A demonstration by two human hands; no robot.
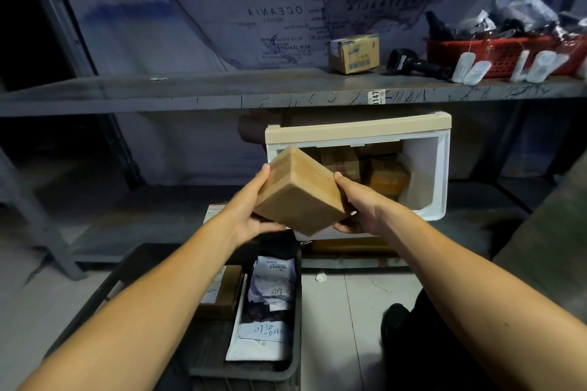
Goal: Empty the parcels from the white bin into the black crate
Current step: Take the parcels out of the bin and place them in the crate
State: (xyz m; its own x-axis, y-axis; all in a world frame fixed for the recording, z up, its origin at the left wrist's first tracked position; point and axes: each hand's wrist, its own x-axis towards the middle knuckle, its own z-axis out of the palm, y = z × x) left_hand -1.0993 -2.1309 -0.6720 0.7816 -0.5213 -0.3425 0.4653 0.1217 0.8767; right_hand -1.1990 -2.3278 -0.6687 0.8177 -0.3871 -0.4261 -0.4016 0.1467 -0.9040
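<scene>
Two hands, left (251, 206) and right (359, 206), fingers clamped on a brown box (301, 190). Box sits between white bin (438, 168) and black crate (297, 343). More parcels (381, 171) in bin.

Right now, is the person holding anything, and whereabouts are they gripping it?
Yes: a brown cardboard parcel, held in both hands. The left hand grips its left side, the right hand its right side.
</scene>
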